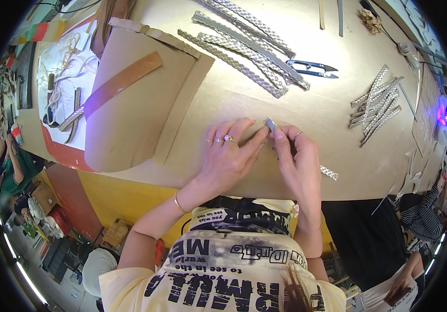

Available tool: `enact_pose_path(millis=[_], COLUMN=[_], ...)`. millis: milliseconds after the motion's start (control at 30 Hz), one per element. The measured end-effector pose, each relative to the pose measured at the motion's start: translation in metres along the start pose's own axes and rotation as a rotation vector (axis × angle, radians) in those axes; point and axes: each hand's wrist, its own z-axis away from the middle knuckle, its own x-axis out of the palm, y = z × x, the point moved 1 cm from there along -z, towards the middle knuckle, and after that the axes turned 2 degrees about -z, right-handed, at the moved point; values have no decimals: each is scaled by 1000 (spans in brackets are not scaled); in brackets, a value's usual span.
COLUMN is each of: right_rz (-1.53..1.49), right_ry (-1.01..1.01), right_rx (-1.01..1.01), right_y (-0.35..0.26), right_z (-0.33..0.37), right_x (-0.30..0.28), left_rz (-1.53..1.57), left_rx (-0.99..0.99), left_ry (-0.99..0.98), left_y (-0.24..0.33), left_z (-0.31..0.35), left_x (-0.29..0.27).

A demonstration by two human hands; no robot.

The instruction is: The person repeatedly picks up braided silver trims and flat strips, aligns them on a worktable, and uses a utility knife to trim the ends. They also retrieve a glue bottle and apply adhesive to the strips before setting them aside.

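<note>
My right hand pinches a short braided strap between thumb and fingers. The strap's grey end sticks up between my fingertips, and what looks like its other silvery braided end shows past the right palm. From the other side my left hand presses thumb and forefinger against the grey end, its other fingers curled over the table. Most of the strap is hidden by the right hand. Beyond my hands lie long silvery braided straps and blue-black thread snips.
A pile of short braided straps lies to the right on the brown paper-covered table. At left stands a curved cardboard sheet with a brown strip across it. White paper holds cords and straps. Other people work at both sides.
</note>
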Motion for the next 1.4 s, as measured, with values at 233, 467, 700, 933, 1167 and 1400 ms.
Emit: enact_pose_path(millis=[233,467,700,933,1167,1400], right_rz=[49,83,91,62,100,153], right_ry=[55,54,57,44,36,62], right_rx=[-49,-21,-22,46,26,51], right_y=[-3,-4,-5,2,6,2], right_z=[-2,-3,-4,2,5,2], right_x=[3,3,2,-10,-13,-12], left_rz=[47,93,-36,-191,-247,-265], left_rx=[-13,-34,39,93,127,127], left_ry=[-11,-52,-114,-113,-109,-127], left_y=[-1,-3,-1,4,4,3], left_z=[0,-5,-14,-13,-12,-11], left_x=[-2,-5,-9,-7,-5,-6])
